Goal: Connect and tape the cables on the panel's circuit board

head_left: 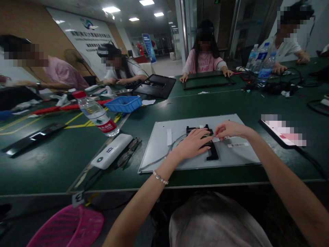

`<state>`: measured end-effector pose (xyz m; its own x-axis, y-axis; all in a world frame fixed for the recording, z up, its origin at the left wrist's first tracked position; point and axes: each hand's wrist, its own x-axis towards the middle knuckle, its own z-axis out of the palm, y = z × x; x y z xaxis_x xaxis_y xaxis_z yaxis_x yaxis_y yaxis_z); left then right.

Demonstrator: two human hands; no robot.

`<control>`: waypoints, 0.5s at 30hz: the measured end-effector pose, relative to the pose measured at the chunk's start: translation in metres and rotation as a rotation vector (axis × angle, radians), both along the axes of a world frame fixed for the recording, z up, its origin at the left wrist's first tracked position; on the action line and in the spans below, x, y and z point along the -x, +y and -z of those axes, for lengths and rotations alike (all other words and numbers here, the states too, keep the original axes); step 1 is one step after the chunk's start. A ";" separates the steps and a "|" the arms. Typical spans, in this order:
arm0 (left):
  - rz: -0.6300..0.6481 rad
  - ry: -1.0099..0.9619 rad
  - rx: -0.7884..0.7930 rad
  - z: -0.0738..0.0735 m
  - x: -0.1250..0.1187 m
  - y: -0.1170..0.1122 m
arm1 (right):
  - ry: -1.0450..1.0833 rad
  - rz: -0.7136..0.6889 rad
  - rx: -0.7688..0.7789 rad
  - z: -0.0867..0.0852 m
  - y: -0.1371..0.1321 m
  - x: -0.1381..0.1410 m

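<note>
A grey flat panel (180, 151) lies face down on the green table in front of me. A black bracket (212, 152) with a small circuit board sits on its middle. My left hand (194, 144) rests flat on the bracket, fingers stretched out. My right hand (227, 129) is just right of it, fingertips pinched at the bracket's upper right edge, beside a piece of white tape; what they hold is too small to make out. A thin grey cable (164, 156) runs from the bracket toward the panel's left corner.
A water bottle (96, 115), a white power bank (112, 151) and glasses (128, 156) lie to the left. A blue bin (123, 103) stands behind them. A phone (284, 132) lies at right. Several other people work across the table. A pink basket (72, 228) sits below.
</note>
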<state>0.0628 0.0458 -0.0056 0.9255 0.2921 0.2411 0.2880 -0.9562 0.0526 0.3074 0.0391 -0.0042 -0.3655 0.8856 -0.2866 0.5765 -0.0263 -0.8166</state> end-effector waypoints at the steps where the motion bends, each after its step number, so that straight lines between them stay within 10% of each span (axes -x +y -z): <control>1: 0.000 0.000 -0.005 0.000 0.000 0.000 | -0.015 0.001 -0.002 0.000 0.000 0.000; 15: 0.025 -0.004 -0.014 0.005 -0.006 0.002 | 0.002 0.033 0.025 -0.001 -0.001 0.005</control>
